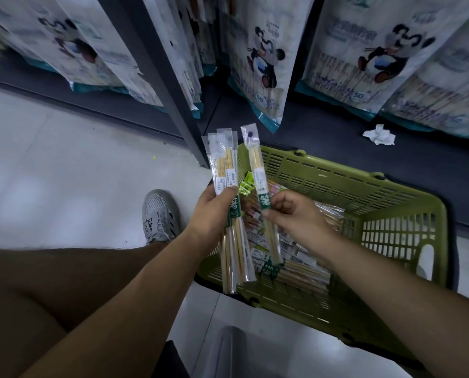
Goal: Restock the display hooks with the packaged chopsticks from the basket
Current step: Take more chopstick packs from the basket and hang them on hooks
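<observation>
Chopstick pack (257, 170): right hand (296, 216) is pinching it at the green band (264, 201), holding it upright above the basket (323, 173).
Left hand (214, 211): is gripping a fanned bundle (223, 165) of packs.
Risk: slick sleeves could be sliding out of that fan during hanging.

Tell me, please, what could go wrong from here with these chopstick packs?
The left hand grips several fanned packs by their middles, so one might slide out and fall beside the basket. The right hand only pinches the single pack at its green label, so it could twist or drop.
</observation>
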